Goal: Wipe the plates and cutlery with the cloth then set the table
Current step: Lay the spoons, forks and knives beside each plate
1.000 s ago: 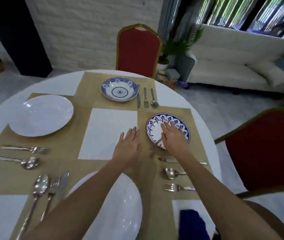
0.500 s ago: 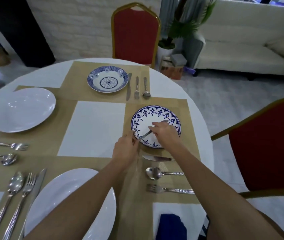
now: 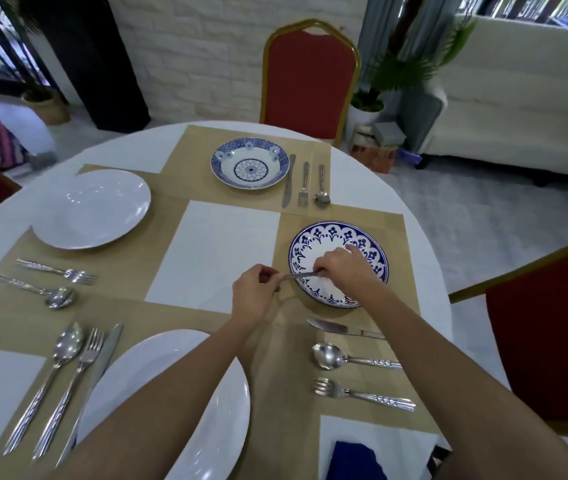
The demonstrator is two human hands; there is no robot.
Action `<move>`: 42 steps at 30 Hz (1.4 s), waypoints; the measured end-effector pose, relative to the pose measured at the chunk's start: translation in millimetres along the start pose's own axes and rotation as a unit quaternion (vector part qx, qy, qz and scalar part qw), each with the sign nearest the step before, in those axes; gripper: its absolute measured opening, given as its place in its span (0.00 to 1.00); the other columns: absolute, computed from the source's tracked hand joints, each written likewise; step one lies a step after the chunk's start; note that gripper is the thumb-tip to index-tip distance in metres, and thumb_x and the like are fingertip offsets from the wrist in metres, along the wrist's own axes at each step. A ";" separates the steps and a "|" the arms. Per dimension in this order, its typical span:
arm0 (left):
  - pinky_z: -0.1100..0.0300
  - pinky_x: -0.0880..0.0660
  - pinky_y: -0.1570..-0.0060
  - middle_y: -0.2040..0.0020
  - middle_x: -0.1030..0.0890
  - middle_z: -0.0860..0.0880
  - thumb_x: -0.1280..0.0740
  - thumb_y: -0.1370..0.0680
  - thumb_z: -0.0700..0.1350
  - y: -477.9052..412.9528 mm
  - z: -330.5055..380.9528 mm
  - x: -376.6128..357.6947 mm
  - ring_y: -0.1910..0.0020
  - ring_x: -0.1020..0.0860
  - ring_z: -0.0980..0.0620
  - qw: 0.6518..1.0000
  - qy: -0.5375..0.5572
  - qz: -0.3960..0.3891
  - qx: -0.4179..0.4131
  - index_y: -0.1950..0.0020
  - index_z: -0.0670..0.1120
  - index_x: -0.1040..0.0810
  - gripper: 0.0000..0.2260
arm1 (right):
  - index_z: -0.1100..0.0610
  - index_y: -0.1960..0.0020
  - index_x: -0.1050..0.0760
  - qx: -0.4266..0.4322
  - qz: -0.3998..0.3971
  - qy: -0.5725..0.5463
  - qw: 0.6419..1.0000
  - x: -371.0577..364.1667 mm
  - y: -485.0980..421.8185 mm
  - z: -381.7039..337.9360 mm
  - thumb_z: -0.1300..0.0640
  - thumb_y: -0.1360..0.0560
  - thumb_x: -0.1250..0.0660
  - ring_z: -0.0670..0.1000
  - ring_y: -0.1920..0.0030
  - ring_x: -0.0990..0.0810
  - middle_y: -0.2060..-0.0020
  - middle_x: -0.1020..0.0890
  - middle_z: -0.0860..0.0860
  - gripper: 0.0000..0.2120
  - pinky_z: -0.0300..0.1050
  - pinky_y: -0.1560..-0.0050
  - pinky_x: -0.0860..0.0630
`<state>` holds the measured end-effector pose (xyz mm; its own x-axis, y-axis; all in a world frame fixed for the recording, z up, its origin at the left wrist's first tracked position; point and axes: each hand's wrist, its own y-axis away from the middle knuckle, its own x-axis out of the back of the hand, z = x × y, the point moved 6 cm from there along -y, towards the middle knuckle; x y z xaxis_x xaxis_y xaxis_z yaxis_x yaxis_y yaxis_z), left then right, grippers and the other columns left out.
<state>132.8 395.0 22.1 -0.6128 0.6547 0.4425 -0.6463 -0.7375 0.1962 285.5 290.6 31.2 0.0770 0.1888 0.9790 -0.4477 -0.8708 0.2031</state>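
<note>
Your left grip (image 3: 255,296) pinches one end of a slim piece of cutlery (image 3: 301,274) between thumb and curled fingers. Your right grip (image 3: 341,271) curls round the other end, above the blue-patterned plate (image 3: 324,237). The piece is too thin to say for sure which utensil it is; it may be a knife.

From the head view, that plate sits on a tan placemat (image 3: 397,271) close to the worktop (image 3: 428,258) right edge, with a red chair (image 3: 545,341) just beyond. The white centre square (image 3: 213,251) opens up to the left of your left grip.

Nearer you, a knife (image 3: 345,329), spoon (image 3: 352,358) and fork (image 3: 362,394) lie in a row beside your right forearm. The blue cloth (image 3: 355,460) lies at the near edge. A white plate (image 3: 206,427) sits under your left forearm.
</note>
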 end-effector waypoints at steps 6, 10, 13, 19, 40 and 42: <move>0.62 0.28 0.50 0.50 0.17 0.49 0.39 0.20 0.46 -12.9 -11.7 77.4 0.50 0.20 0.51 0.998 -0.005 0.055 -0.029 0.44 0.46 0.23 0.09 | 0.54 0.46 0.22 0.002 0.031 -0.068 0.997 40.3 -19.6 -43.0 0.58 0.19 0.41 0.54 0.51 0.22 0.53 0.19 0.52 0.09 0.45 0.55 0.35; 0.59 0.32 0.50 0.43 0.20 0.46 0.41 0.19 0.43 -10.7 -40.4 164.4 0.45 0.23 0.44 0.986 -0.077 0.144 -0.020 0.37 0.43 0.26 0.12 | 0.60 0.42 0.23 -0.004 0.027 -0.186 0.982 60.0 -48.0 -105.1 0.60 0.19 0.40 0.59 0.46 0.23 0.48 0.21 0.58 0.10 0.48 0.49 0.31; 0.53 0.31 0.46 0.40 0.21 0.45 0.43 0.19 0.43 0.9 -80.7 230.4 0.42 0.24 0.41 0.971 -0.112 0.212 0.023 0.35 0.46 0.28 0.14 | 0.61 0.43 0.23 0.013 0.050 -0.223 0.974 71.1 -62.7 -164.5 0.61 0.19 0.42 0.58 0.47 0.25 0.48 0.22 0.58 0.10 0.46 0.50 0.32; 0.42 0.36 0.35 0.32 0.29 0.36 0.39 0.21 0.39 31.7 -171.0 328.2 0.33 0.32 0.36 0.926 -0.304 0.221 0.037 0.31 0.36 0.31 0.18 | 0.62 0.44 0.22 0.083 0.074 -0.280 0.953 74.0 -87.3 -289.6 0.64 0.20 0.42 0.57 0.50 0.24 0.52 0.20 0.59 0.11 0.43 0.54 0.33; 0.44 0.45 0.29 0.27 0.35 0.39 0.54 0.21 0.52 66.0 -260.5 363.9 0.27 0.37 0.41 0.915 -0.362 0.163 0.075 0.27 0.37 0.37 0.28 | 0.61 0.41 0.21 0.126 0.013 -0.216 0.968 6.6 -147.3 -525.0 0.63 0.22 0.40 0.58 0.49 0.24 0.48 0.24 0.60 0.14 0.48 0.47 0.28; 0.44 0.46 0.29 0.27 0.35 0.39 0.54 0.20 0.52 66.8 -260.8 363.7 0.27 0.37 0.41 0.915 -0.360 0.166 0.074 0.26 0.38 0.37 0.28 | 0.62 0.42 0.22 0.130 0.038 -0.162 0.977 4.1 -144.7 -527.2 0.63 0.22 0.41 0.59 0.50 0.25 0.50 0.24 0.59 0.13 0.52 0.48 0.26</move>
<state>-251.9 627.1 -32.0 -0.2708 0.1513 0.9507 -0.3774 -0.9252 0.0398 -119.0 656.7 -3.4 0.3495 0.0018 0.9369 -0.2246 -0.9707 0.0857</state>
